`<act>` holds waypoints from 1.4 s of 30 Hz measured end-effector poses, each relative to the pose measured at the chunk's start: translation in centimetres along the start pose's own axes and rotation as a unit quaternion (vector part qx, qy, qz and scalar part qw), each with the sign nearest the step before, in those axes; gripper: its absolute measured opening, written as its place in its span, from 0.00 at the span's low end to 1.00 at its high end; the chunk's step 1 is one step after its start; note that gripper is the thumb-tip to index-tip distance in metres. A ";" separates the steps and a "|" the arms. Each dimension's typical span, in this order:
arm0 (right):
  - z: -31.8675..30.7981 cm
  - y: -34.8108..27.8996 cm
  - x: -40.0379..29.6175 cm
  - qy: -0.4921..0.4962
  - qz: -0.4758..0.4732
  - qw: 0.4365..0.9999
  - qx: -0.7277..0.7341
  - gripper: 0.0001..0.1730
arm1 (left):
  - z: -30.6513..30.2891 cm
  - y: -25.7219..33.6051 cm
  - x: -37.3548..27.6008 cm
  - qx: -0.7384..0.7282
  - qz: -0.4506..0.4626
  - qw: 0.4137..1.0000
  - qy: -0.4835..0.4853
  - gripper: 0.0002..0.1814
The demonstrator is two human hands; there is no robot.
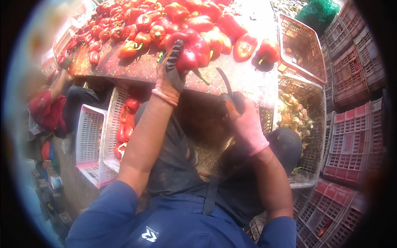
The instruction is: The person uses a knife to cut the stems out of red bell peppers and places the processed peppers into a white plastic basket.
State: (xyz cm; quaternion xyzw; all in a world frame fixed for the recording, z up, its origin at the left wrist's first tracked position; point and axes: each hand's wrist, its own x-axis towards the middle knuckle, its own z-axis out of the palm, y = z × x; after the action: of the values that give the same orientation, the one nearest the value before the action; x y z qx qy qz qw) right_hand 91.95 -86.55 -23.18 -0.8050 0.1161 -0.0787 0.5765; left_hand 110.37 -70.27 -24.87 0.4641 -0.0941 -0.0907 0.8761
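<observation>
My left hand (pixel 173 66), in a pink glove with dark coated fingers, grips a large red bell pepper (pixel 194 51) above the table's near edge. The pepper's green stem (pixel 201 77) points down and to the right. In my right hand (pixel 243 116), gloved the same way, is a knife with a narrow curved blade (pixel 225 80) pointing up, apart from the pepper. Its handle is mostly hidden in the fist. Many red peppers (pixel 142 21) are heaped on the worktable (pixel 114 68) beyond my hands. A single pepper (pixel 268 51) lies near the right end.
Left of my legs, a white crate (pixel 113 97) holds red peppers. At my right knee, another crate (pixel 321 130) contains cut pepper cores (pixel 297 114). An orange crate (pixel 319 59) sits beyond it. Stacked red crates (pixel 347 142) line the right side. A person in red (pixel 46 108) sits at left.
</observation>
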 end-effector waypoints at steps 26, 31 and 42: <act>-2.7 -1.7 1.4 -0.031 0.050 0.984 0.168 0.31 | 3.7 2.5 -6.2 0.105 -0.170 0.923 -0.328 0.32; -2.7 -1.1 1.5 -0.061 0.055 0.980 0.182 0.32 | 3.7 2.7 -6.4 0.147 -0.163 0.916 -0.335 0.37; -2.7 -0.4 1.5 -0.064 0.100 0.960 0.252 0.34 | 2.7 2.1 -6.7 0.071 -0.269 0.927 -0.250 0.35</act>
State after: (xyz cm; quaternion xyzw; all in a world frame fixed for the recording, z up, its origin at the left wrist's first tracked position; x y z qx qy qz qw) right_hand 92.75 -89.26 -21.92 -0.6214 0.1358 0.0042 0.7716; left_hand 103.41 -69.64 -22.13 0.4954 -0.1877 -0.4291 0.7316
